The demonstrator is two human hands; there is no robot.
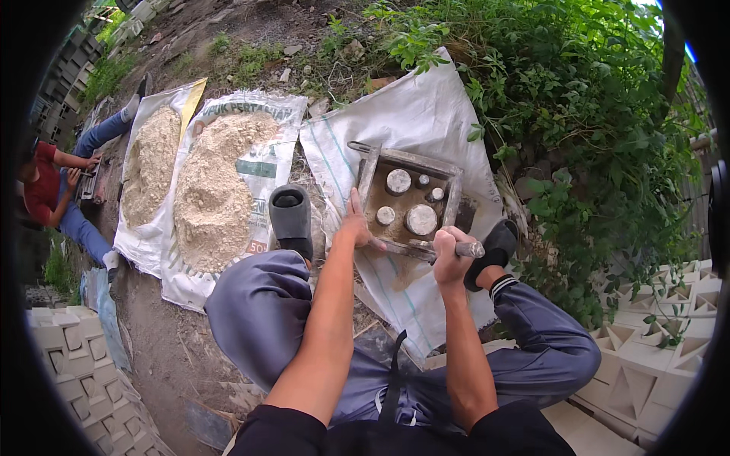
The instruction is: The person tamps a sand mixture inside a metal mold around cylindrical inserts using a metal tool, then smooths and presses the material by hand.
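A square wooden mould frame (454,199) lies on a white woven sack (426,99), between my feet. Inside it, several round pale discs of differing sizes, such as a large disc (420,220), sit among brown powder (401,204). My left hand (356,226) rests against the frame's near left corner, fingers stretched along its outer side and thumb spread over the near edge. Near the right front corner, my right hand (450,257) is closed round a thick greyish handle (470,249). Its rounded end sticks out to the right; my fingers partly hide the rest.
Left of me, pale powder (213,201) is heaped on an opened printed sack (277,163), with another powder heap (150,167) beyond. A person in red (44,182) sits at far left. Patterned blocks (646,349) stand at right, more blocks (80,365) at lower left. Plants (578,129) crowd the right.
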